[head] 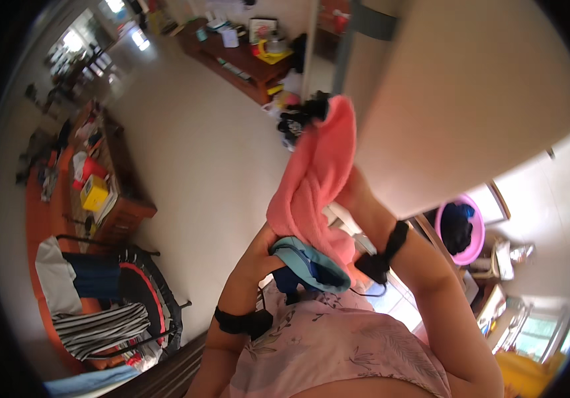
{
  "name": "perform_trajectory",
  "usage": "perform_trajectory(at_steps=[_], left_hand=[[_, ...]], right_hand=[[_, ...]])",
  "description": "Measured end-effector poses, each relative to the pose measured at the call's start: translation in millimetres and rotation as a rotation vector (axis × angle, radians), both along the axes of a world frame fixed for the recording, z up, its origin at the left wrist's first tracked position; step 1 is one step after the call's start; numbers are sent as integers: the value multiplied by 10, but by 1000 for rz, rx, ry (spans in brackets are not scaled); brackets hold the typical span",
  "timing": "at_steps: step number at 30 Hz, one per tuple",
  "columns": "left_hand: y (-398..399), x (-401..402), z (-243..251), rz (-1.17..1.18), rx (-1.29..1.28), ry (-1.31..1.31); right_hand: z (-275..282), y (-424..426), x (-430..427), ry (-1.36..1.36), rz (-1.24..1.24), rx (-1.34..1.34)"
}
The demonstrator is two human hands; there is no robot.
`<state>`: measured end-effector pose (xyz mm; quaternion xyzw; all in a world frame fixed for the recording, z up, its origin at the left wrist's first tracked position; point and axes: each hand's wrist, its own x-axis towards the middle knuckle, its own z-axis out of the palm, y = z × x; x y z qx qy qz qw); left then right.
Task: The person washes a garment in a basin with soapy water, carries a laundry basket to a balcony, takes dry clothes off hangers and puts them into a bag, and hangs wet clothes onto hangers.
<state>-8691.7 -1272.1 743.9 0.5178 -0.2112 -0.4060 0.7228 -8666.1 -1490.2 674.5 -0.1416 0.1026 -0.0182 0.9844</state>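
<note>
A pink fleecy cloth (310, 194), bunched and twisted, hangs in front of me between my hands. My left hand (265, 248) grips its lower part, with the fingers mostly hidden by fabric. Over the same hand hangs a teal-edged, dark blue piece of clothing (310, 263), close to my body. My right hand (352, 189) holds the pink cloth from behind on its right side, and its fingertips are covered by the cloth. The upper end of the cloth curls up past both hands. Each forearm wears a black band.
A large pale panel (464, 99) stands close on the right. A pink basin (479, 239) with dark clothes is beyond it. At left are a small trampoline (165, 298) draped with clothes, a wooden table (125, 214) and an orange sofa (36, 219). A low wooden cabinet (245, 74) stands ahead.
</note>
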Motion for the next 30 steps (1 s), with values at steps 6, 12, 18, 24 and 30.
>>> perform_trajectory(at_steps=[6, 12, 18, 24, 30], left_hand=[[706, 803, -302, 105, 199, -277], [1156, 1243, -365, 577, 123, -2], [1494, 1618, -427, 898, -81, 234], [1777, 2275, -419, 866, -136, 117], [1915, 3320, -229, 921, 306, -37]], right_hand=[[-26, 898, 183, 228, 646, -220], [194, 1100, 889, -30, 772, -1022], [193, 1245, 1769, 82, 622, -695], [-73, 1503, 2659, 152, 987, -416], [-249, 1617, 3787, 252, 1129, -158]])
